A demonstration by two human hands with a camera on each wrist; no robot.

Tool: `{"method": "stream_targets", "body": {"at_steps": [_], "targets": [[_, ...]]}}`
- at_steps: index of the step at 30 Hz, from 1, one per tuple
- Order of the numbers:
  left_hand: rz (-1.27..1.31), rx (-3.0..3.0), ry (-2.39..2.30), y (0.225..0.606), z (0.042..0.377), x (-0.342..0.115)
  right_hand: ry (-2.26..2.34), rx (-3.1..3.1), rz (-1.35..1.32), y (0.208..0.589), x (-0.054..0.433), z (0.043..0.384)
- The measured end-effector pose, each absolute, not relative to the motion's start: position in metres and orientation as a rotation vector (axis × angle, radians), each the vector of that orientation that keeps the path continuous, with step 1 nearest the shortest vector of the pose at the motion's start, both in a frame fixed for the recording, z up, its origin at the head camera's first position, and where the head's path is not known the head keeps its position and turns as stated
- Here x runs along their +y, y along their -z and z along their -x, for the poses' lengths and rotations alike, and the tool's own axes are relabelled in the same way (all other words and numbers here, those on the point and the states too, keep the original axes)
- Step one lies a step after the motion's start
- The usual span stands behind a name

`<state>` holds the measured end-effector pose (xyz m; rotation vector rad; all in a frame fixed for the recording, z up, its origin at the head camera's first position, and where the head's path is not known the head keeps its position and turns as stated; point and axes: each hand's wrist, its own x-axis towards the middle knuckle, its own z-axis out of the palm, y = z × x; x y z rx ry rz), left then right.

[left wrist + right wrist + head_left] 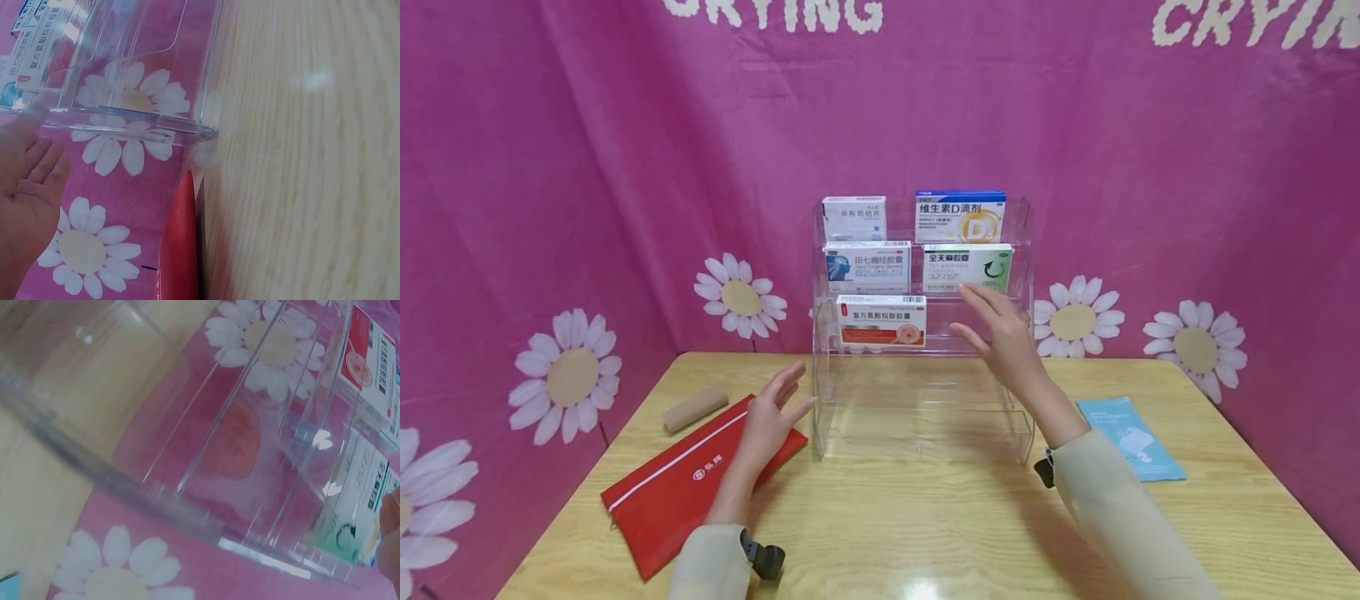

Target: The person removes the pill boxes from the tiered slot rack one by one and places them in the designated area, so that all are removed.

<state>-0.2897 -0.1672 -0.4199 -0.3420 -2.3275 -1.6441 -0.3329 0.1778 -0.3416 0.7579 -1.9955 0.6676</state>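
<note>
A clear plastic tiered rack point(822, 417) stands on the table and carries several medicine boxes. My right hand point(1011, 346) is by the middle-right tier, its fingers extended and the fingertips at the lower edge of a white and green medicine box point(967, 265); whether they touch it, I cannot tell. To the left of that box stands a white and blue medicine box point(868, 268), and below is a white and red one point(882, 323). My left hand point(767, 425) hovers beside the rack's left side, above a red zippered pouch point(670, 500), holding nothing.
On the top tier sit a white medicine box point(854, 218) and a blue-topped vitamin D box point(959, 218). A tan cylinder point(695, 407) lies behind the pouch. To the right lies a light-blue packet point(1135, 442). A pink flowered cloth point(925, 100) hangs around the wooden table point(880, 533).
</note>
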Motion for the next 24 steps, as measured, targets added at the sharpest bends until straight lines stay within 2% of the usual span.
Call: {"method": "stream_targets", "body": {"at_steps": [9,24], "targets": [[0.441,-2.332,1.653,0.424,0.295,-0.166,-0.622,-2.074,-0.876,0.341,0.158,0.354],[0.439,-2.383,1.659,0.425,0.294,-0.168,-0.685,-2.100,-0.934,0.343,0.140,0.364]]}}
